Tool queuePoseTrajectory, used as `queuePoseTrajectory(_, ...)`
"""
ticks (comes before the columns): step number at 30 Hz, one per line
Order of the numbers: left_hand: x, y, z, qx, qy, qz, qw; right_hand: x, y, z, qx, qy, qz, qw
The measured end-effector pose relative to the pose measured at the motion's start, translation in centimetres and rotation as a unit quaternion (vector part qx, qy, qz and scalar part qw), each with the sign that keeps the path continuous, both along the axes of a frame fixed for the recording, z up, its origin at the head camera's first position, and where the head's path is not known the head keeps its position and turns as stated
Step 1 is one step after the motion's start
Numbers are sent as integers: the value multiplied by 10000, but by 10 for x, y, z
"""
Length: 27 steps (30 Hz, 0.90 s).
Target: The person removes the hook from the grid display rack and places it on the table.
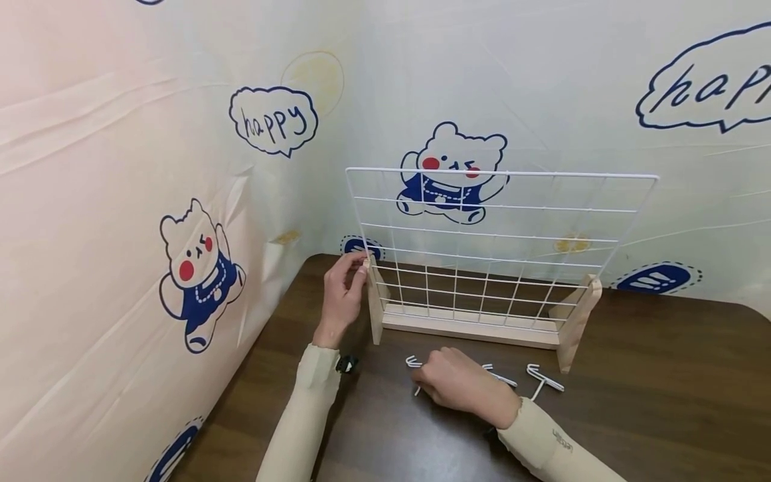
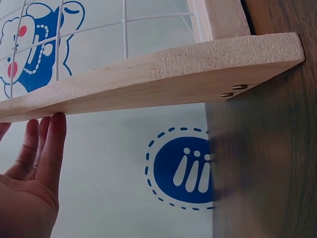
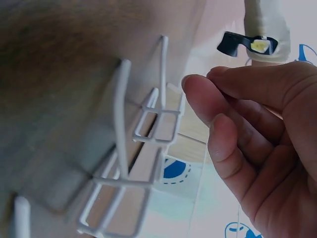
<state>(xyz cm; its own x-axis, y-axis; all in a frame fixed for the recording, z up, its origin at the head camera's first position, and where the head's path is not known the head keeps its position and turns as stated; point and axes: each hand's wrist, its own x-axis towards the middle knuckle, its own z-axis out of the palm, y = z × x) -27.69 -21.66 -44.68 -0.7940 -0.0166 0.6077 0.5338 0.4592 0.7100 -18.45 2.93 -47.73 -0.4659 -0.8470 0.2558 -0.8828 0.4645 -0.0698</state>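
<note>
A wooden stand holds a white wire grid panel (image 1: 500, 239) tilted upright between two side pieces. My left hand (image 1: 342, 294) is at the upper end of the left wooden side piece (image 1: 376, 301). In the left wrist view its fairly straight fingers (image 2: 52, 148) touch the outer face of that piece. My right hand (image 1: 460, 383) hovers low over the table among white wire hooks, partly covering them. The right wrist view shows its fingers loosely bent with nothing held, beside a hook (image 3: 121, 119) and another hook (image 3: 163, 74). The rightmost hook (image 1: 545, 383) lies uncovered.
The stand's wooden base bar (image 1: 470, 327) runs between the side pieces on the dark brown table (image 1: 421, 435). Printed cloth (image 1: 199, 134) hangs close along the left and back of the table. A dark device (image 1: 347, 364) sits on the left wrist.
</note>
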Motion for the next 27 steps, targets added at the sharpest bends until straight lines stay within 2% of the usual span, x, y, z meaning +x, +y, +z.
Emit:
queuePoseTrajectory(6,-3,-1,-1,-265,78,70,9996,0,4,7,-92,-43,4,9999)
queuePoseTrajectory(11,-4,-3,-2,-701,241,276,9969,2,11,12,-205,154,-36,9997)
queuePoseTrajectory(16,3,-5,-9,-1005,345,448,9933,7,22,10,-397,336,-17,9986)
queuePoseTrajectory(21,9,-5,-11,-1292,482,557,9889,11,32,7,-642,552,12,9964)
queuePoseTrajectory(27,23,-7,-12,-1532,380,772,9844,15,45,2,-879,819,126,9927)
